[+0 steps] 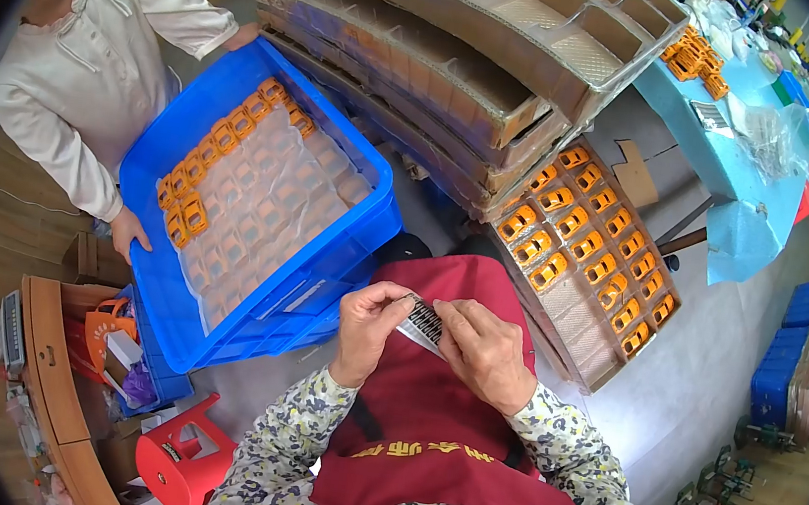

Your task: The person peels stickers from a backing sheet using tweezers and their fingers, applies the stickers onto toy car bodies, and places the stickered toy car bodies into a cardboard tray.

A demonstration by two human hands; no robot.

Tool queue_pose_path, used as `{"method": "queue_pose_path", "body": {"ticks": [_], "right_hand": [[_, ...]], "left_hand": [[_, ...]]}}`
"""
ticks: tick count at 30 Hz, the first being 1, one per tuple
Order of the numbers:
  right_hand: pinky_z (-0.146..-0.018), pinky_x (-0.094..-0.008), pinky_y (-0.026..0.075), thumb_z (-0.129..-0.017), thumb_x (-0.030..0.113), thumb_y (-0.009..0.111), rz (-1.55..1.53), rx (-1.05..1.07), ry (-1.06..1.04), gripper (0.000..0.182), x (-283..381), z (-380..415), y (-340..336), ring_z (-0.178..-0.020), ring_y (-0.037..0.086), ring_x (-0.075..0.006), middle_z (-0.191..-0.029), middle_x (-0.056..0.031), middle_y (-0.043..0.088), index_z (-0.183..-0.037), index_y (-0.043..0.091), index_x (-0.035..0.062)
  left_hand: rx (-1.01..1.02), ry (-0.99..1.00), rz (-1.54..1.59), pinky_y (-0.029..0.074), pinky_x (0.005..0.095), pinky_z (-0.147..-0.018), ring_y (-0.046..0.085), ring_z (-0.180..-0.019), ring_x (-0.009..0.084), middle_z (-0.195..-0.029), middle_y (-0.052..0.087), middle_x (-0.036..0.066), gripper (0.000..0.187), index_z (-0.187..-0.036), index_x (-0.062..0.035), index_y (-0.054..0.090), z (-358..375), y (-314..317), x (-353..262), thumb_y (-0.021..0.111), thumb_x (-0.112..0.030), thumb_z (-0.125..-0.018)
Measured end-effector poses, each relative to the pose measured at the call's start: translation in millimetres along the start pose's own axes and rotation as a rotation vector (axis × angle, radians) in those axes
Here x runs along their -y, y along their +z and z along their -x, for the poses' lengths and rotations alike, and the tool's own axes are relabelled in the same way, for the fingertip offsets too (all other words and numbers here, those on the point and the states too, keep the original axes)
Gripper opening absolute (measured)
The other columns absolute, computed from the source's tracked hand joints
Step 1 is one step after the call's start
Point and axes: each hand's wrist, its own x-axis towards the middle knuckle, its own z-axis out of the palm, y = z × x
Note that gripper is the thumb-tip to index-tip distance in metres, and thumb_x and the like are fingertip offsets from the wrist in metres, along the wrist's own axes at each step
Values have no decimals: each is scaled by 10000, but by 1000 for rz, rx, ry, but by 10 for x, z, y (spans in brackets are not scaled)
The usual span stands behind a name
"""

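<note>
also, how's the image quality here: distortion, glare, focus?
Head view: strong fisheye, black rim all round, the top tray looks bowed; head view: pale hot patch on the floor to the right, highlights on the clear plastic bag; head view: hands reasonably sharp, but the marks on the strip between them are too small to read.

Yellow characters cross a dark red apron [447, 489] and a small dark label [171, 451] marks a red plastic object [185, 475], neither clear enough to read.
</note>
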Motion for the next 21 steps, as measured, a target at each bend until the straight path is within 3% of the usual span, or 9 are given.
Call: {"method": "queue_pose_path", "body": {"ticks": [21], "right_hand": [[-560, -328, 523, -701, 12, 677, 20, 34, -11, 355, 14, -2, -11, -729, 631, -226, -871, -87, 600, -1049, 607, 2]], "left_hand": [[12, -38, -117, 428, 192, -632, 541, -678, 44, -766, 630, 13, 70, -859, 38, 658, -3, -45, -37, 592, 20, -844]]}}
